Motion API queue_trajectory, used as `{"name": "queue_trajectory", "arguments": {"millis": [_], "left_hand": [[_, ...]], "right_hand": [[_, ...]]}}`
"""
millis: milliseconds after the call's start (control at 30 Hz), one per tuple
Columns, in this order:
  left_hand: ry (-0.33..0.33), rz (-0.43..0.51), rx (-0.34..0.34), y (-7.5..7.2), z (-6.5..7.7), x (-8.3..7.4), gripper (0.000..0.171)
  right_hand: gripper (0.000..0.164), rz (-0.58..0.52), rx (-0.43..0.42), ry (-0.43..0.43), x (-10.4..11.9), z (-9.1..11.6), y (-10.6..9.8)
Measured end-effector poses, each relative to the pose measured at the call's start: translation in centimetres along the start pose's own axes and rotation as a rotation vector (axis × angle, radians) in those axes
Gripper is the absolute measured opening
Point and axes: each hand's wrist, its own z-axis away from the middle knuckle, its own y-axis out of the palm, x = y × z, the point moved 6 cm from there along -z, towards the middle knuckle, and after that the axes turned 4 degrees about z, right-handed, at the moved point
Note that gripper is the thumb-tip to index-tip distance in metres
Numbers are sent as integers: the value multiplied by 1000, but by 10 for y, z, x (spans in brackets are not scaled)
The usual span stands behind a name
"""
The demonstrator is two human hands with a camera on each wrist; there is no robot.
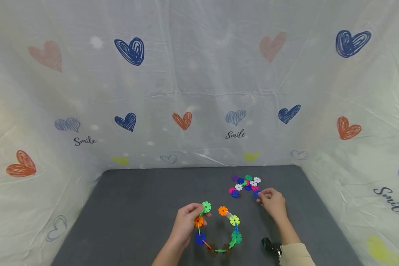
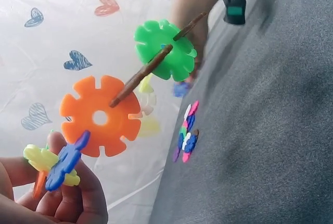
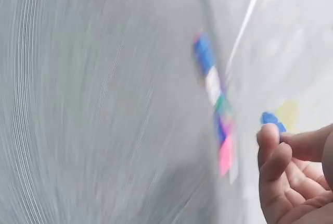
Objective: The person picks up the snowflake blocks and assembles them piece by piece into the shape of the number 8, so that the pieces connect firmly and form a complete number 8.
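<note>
My left hand (image 1: 185,223) holds one end of a curved chain of notched plastic discs, near a light green disc (image 1: 206,207) and an orange disc (image 1: 198,221). The chain bends round in an unclosed ring, through a blue disc (image 1: 200,239), brown ones and a teal one, up to a yellow disc (image 1: 234,220) and another orange disc (image 1: 223,211). In the left wrist view, fingers curl about a yellow and a blue disc (image 2: 63,166). My right hand (image 1: 274,203) pinches a single blue disc (image 3: 271,121) between thumb and fingertips, beside the loose discs.
Loose discs, among them a white disc (image 1: 239,187), a purple one and pink ones, lie in a cluster toward the back right of the dark grey table (image 1: 136,210). A black device (image 1: 267,244) is by the right wrist. A heart-printed white curtain (image 1: 206,74) surrounds the table's back and sides.
</note>
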Motion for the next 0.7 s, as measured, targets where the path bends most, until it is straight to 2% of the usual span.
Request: {"name": "queue_trajectory", "arguments": {"millis": [167,300,467,567,700], "left_hand": [[11,8,-15,-1,0,-2,33],[5,3,-33,-1,2,-4,31],[33,9,-58,0,4,-10,32],[44,12,-72,0,5,-12,32],[58,3,-87,-1,5,-11,30]], "right_hand": [[25,-316,91,-146,56,33,7],[16,-422,166,-325,98,64,15],[6,-354,124,-490,131,92,23],[8,-276,69,-540,141,101,29],[11,-223,46,-637,149,111,38]]}}
